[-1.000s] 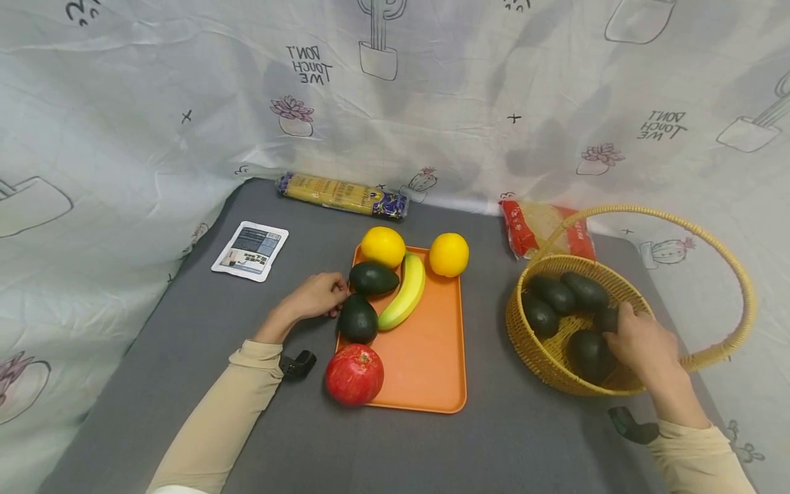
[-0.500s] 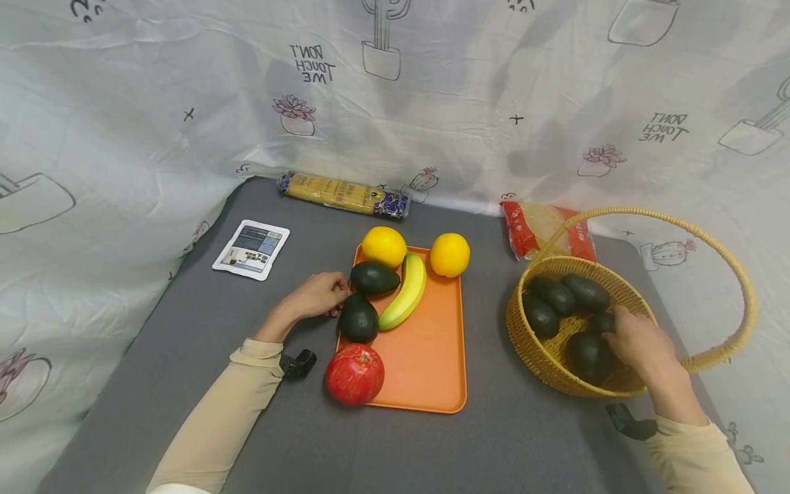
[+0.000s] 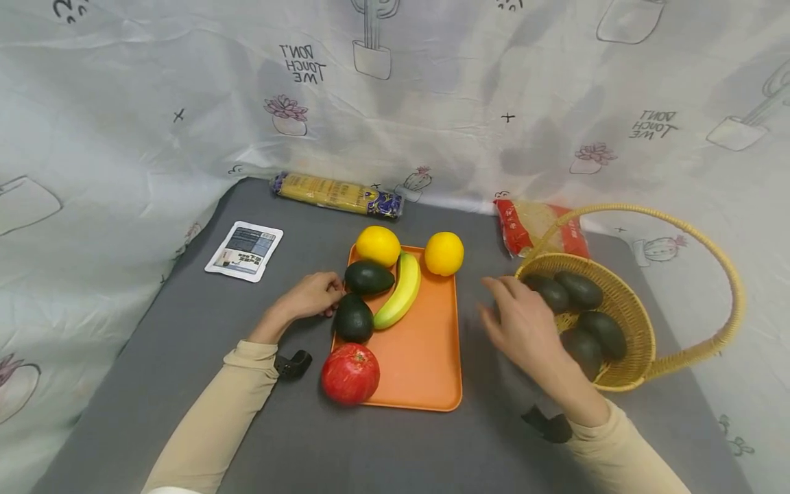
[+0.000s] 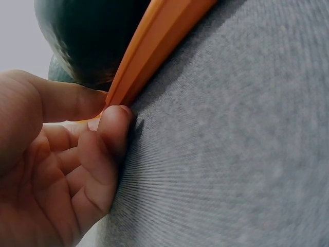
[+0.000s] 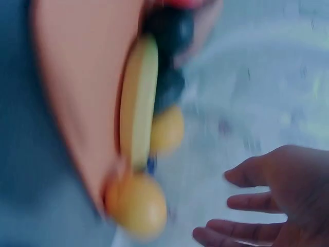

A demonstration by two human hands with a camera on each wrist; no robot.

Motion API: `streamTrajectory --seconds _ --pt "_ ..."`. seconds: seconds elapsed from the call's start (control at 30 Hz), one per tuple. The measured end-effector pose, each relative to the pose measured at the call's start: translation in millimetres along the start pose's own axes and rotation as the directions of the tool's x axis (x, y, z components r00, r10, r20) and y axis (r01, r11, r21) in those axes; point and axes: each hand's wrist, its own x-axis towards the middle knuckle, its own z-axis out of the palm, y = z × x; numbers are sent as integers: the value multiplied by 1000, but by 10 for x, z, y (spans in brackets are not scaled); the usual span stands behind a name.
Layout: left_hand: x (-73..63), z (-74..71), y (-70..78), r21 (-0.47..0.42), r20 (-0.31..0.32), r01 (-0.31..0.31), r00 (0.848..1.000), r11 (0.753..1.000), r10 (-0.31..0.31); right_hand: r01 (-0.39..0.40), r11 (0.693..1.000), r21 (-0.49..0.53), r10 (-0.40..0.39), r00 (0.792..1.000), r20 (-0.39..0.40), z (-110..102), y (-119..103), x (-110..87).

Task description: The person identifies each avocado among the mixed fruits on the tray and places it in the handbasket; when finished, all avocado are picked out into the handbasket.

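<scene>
My left hand [image 3: 313, 295] pinches the left rim of an orange tray [image 3: 426, 357] between thumb and fingers; the left wrist view shows the rim [image 4: 133, 56] between them. Two avocados [image 3: 369, 278] lie by that hand, inside the rim. Along them curves a banana [image 3: 401, 291]. A red pomegranate [image 3: 350, 374] sits on the tray's near left corner, and two yellow-orange oranges [image 3: 444, 254] at its far corners. My right hand [image 3: 524, 322], blurred, hovers between tray and basket with fingers spread and holds nothing, as the right wrist view of the hand [image 5: 288, 200] confirms.
A wicker basket [image 3: 642, 343] with a tall handle stands on the right, several avocados [image 3: 601, 334] inside. Behind it lies a red bag [image 3: 515, 230]. A yellow noodle pack [image 3: 336, 194] lies at the back, a white pouch [image 3: 245, 252] at the left.
My right hand has left the basket, where it was at an avocado, and moved left toward the tray, empty. The avocados at the basket's near side have shifted. My left hand stays on the rim.
</scene>
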Motion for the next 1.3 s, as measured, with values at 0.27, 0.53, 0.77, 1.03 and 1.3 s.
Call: streamTrajectory --seconds 0.27,0.53,0.77,1.03,1.3 --pt "-37 2 -46 4 -10 -1 1000 1000 1 176 979 101 -189 973 135 513 -921 316" --pt "-41 -2 -63 5 -9 -6 1000 1000 6 174 985 19 -170 928 330 803 -1443 513" --pt "-49 6 -39 -7 2 3 1000 1000 -3 128 992 6 -122 922 366 957 -1499 583" --pt "-49 7 -61 -18 3 5 1000 1000 -5 -37 986 163 -24 934 357 616 -1262 602" --pt "-10 -27 -13 -11 9 -8 1000 1000 9 -213 962 171 177 962 206 -88 -455 312"
